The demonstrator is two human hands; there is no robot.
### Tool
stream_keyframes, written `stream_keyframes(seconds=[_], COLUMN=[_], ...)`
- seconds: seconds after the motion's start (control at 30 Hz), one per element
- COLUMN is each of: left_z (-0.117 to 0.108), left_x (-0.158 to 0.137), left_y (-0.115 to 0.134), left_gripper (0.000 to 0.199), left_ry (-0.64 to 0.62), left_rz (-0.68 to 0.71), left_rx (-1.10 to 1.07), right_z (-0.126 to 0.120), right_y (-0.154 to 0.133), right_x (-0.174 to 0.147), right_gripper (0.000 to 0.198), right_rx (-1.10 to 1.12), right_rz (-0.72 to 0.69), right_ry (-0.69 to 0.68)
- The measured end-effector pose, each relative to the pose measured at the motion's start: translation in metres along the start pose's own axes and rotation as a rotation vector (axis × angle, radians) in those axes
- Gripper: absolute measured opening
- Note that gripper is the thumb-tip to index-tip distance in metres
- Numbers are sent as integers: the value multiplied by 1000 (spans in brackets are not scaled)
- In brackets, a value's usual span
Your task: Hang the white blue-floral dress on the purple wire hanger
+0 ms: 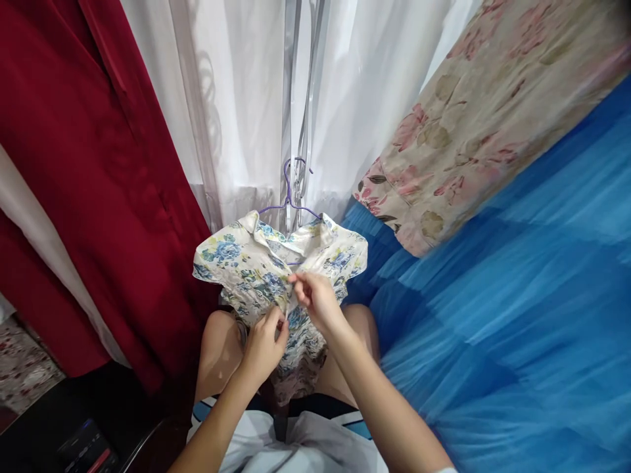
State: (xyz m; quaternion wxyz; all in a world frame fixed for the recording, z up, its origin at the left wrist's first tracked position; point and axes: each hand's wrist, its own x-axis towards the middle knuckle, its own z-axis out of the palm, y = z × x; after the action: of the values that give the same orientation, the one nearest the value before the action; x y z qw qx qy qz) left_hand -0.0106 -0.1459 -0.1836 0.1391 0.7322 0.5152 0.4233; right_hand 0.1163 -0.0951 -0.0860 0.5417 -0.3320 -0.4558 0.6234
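Observation:
In front of me a white blouse with blue and yellow flowers [231, 256] hangs on a purple hanger [288, 205], its collar spread open. My left hand [269, 335] is closed on the blouse's front edge, low on the chest, with the fingers bent into the cloth. Higher up, my right hand [313, 295] pinches the same front opening just below the collar. Whether a button sits between the fingers is too small to make out. The lower part of the blouse drops in folds between my knees.
White sheer curtains [241, 98] with grey ribbons [300, 79] hang behind the hanger. Red cloth [113, 171] fills the left side. On the right are a floral fabric [468, 125] and blue tulle [497, 315]. A black chair [44, 420] at lower left bears a dark device [89, 450].

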Motion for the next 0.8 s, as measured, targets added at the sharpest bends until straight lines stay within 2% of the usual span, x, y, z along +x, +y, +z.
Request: stream_keyframes(seconds=[0.13,0.23,0.33,0.4,0.47,0.5,0.53,0.6,0.7,0.8], left_z=[-10,-14,-29,-49,-73,-85,-95,-109,-113,-113], left_x=[-4,-6,8,31,64,83,100,131,155,161], left_y=[-2,-2,4,13,25,32,38,49,63,67], left_gripper=[10,11,13,14,25,31,33,24,18,19], left_ry=[-71,-124,-113,27,234,290,297,246,193,316], left_rz=[-2,1,34,66,121,166,211,302,380,393], left_rx=[125,116,0,-74,-110,-103,-74,-5,70,48], right_z=[29,46,49,45,40,38,36,34,33,28], right_y=[-49,-68,-63,-54,-48,-46,-46,-47,-42,-26], right_x=[42,56,55,50,46,45,45,47,55,63], right_gripper=[18,17,18,19,21,22,23,25,27,30], right_rx=[32,49,9,-42,-106,-141,-180,-262,-347,-373], right_rz=[-116,-147,-170,-206,-245,-266,-289,-333,-404,-418], right_ry=[1,5,-19,-15,-6,0,3,5,31,71])
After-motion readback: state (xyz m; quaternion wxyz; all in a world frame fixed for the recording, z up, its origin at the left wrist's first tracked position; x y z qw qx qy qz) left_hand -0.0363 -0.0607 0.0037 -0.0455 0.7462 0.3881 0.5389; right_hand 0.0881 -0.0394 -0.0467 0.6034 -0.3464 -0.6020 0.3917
